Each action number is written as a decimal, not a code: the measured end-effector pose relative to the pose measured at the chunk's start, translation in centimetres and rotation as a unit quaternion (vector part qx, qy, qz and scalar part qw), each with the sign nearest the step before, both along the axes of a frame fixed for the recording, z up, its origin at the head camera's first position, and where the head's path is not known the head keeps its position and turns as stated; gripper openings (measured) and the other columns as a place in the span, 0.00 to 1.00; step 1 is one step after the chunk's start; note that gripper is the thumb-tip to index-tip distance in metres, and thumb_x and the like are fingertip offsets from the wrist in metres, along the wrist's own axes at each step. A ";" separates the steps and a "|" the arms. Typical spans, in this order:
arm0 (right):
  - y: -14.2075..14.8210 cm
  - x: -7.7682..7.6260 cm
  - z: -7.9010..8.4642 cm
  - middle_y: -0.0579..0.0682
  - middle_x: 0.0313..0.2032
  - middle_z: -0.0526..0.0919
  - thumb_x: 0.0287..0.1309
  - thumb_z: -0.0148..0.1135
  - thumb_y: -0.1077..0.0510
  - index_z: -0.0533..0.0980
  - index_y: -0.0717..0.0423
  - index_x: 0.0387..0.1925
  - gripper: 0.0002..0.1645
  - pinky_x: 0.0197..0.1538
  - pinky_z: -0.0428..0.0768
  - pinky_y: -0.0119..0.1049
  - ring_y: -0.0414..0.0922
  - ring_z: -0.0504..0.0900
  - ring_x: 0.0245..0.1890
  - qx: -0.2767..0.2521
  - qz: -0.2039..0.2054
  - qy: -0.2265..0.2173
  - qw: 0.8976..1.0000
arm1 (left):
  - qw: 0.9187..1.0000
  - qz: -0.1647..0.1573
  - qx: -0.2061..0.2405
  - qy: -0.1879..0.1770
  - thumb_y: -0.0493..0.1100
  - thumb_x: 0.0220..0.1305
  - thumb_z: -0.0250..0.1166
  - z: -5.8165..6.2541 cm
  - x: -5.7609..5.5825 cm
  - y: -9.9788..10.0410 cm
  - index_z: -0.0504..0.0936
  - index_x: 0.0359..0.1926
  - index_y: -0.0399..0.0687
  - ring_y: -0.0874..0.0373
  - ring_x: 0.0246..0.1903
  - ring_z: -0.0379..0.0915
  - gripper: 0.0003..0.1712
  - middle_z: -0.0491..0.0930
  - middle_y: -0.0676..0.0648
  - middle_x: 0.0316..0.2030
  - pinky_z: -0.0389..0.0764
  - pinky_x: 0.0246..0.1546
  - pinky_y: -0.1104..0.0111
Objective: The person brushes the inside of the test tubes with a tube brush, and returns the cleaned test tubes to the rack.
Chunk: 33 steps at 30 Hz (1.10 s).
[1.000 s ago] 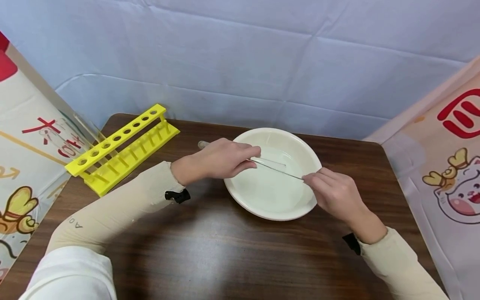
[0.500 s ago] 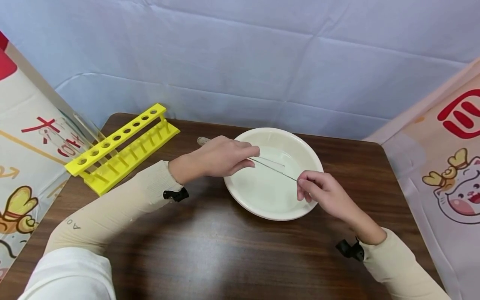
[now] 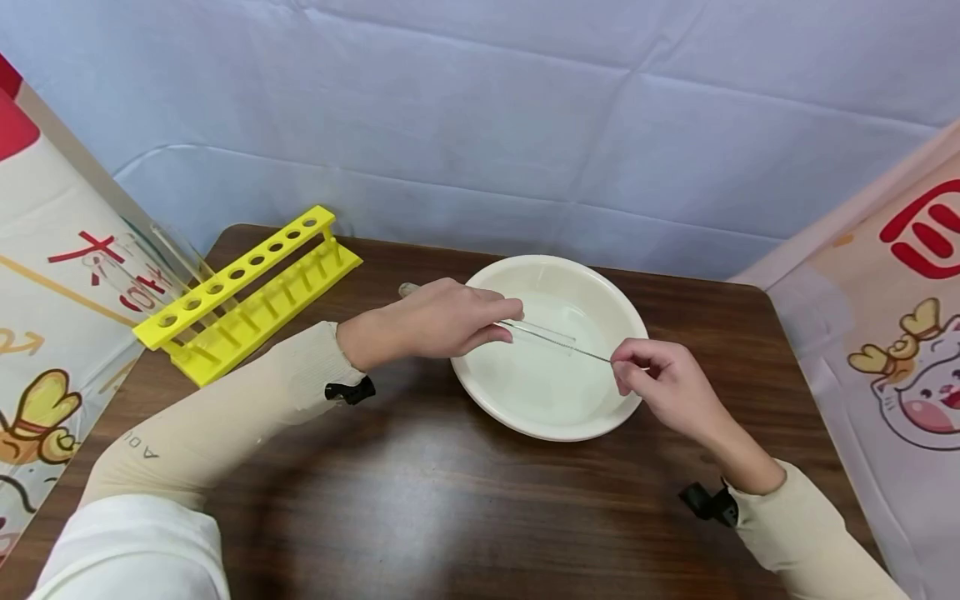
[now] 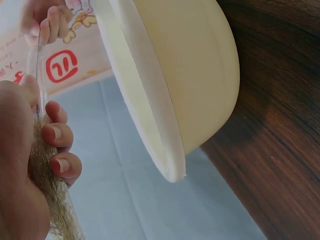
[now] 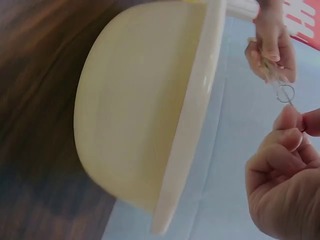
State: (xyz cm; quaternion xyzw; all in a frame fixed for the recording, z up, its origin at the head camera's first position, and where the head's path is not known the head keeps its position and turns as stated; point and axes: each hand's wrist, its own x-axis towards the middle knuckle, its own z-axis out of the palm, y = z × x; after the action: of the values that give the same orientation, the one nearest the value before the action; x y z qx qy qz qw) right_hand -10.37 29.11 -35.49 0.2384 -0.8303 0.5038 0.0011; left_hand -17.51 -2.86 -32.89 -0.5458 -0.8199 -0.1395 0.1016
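Over the basin my left hand point(image 3: 442, 318) grips a clear glass test tube point(image 3: 551, 335), held nearly level. Its mouth points right, and its rounded end shows behind the hand. Inside it lie the pale bristles of a test tube brush point(image 4: 47, 165), seen through the glass in the left wrist view. My right hand point(image 3: 663, 379) pinches the thin twisted wire handle point(image 3: 592, 355) of that brush between thumb and fingertips, a short way out from the tube's mouth point(image 5: 286, 93). Below both hands stands a white basin point(image 3: 551, 433), with what looks like clear water in it.
At the back left of the dark wooden table point(image 3: 420, 500) stands a yellow test tube rack point(image 3: 247, 292), with several clear tubes point(image 3: 180, 258) leaning in its left holes. A pale cloth point(image 3: 465, 125) hangs behind, and printed sheets point(image 3: 915, 333) flank both sides.
My right hand shifted slightly left, then back right, still pinching the wire, with its fingers turned differently than a second ago. The left hand with the tube moved only slightly.
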 end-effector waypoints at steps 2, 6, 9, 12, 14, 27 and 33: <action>0.0 0.1 0.1 0.46 0.21 0.78 0.61 0.56 0.75 0.80 0.51 0.27 0.18 0.23 0.71 0.31 0.40 0.74 0.22 0.015 -0.015 0.029 0.999 | 1.000 0.002 -0.004 -0.004 0.51 0.75 0.61 0.1 0.0 0.1 0.74 0.44 0.48 0.63 0.22 0.70 0.12 0.75 0.56 0.28 0.69 0.19 0.67; 0.2 0.3 0.0 0.43 0.22 0.78 0.58 0.59 0.77 0.81 0.50 0.28 0.18 0.22 0.70 0.28 0.37 0.73 0.20 0.025 -0.026 0.078 0.996 | 1.000 0.007 -0.016 -0.017 0.52 0.76 0.60 0.3 0.1 0.1 0.74 0.45 0.49 0.63 0.23 0.70 0.12 0.76 0.56 0.28 0.69 0.19 0.67; 0.6 0.2 -0.3 0.41 0.22 0.78 0.53 0.60 0.78 0.81 0.50 0.28 0.19 0.22 0.68 0.26 0.34 0.70 0.19 0.032 -0.027 0.136 0.990 | 0.999 0.009 -0.018 -0.026 0.52 0.75 0.60 0.5 0.1 0.0 0.73 0.44 0.50 0.63 0.22 0.69 0.12 0.76 0.56 0.29 0.67 0.18 0.67; 1.2 -0.3 -0.8 0.42 0.24 0.78 0.50 0.61 0.78 0.82 0.52 0.28 0.17 0.23 0.67 0.24 0.33 0.70 0.21 0.044 -0.015 0.212 0.976 | 0.999 0.013 -0.018 -0.033 0.53 0.76 0.60 0.6 -0.1 -0.3 0.72 0.44 0.50 0.62 0.22 0.68 0.12 0.77 0.56 0.30 0.66 0.19 0.67; 1.8 -0.7 -1.2 0.43 0.25 0.78 0.53 0.59 0.73 0.81 0.54 0.28 0.12 0.25 0.67 0.24 0.34 0.69 0.23 0.061 -0.004 0.270 0.961 | 0.999 0.021 -0.020 -0.040 0.53 0.76 0.59 0.5 -0.2 -0.7 0.72 0.43 0.51 0.62 0.23 0.68 0.12 0.77 0.56 0.31 0.66 0.19 0.67; 4.7 -1.2 -1.4 0.51 0.24 0.81 0.72 0.50 0.58 0.80 0.60 0.26 0.20 0.20 0.72 0.40 0.47 0.76 0.22 0.202 -0.019 0.515 0.833 | 0.995 0.052 -0.038 -0.078 0.51 0.74 0.62 0.1 -0.6 -2.7 0.71 0.40 0.52 0.61 0.20 0.63 0.10 0.73 0.56 0.26 0.63 0.20 0.67; 5.1 -1.1 -1.3 0.53 0.23 0.79 0.72 0.50 0.60 0.78 0.63 0.27 0.18 0.18 0.72 0.43 0.50 0.75 0.20 0.199 -0.025 0.548 0.812 | 0.994 0.060 -0.037 -0.080 0.51 0.74 0.63 -0.1 -0.5 -3.2 0.72 0.40 0.53 0.61 0.20 0.63 0.10 0.72 0.56 0.26 0.64 0.20 0.67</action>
State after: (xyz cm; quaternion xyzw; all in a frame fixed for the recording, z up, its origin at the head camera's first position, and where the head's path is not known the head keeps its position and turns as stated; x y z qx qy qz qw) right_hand -11.46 34.21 -36.81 0.4493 -0.7801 0.1132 0.4205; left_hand -18.02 -6.03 -32.98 -0.4864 -0.8612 -0.1458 0.0240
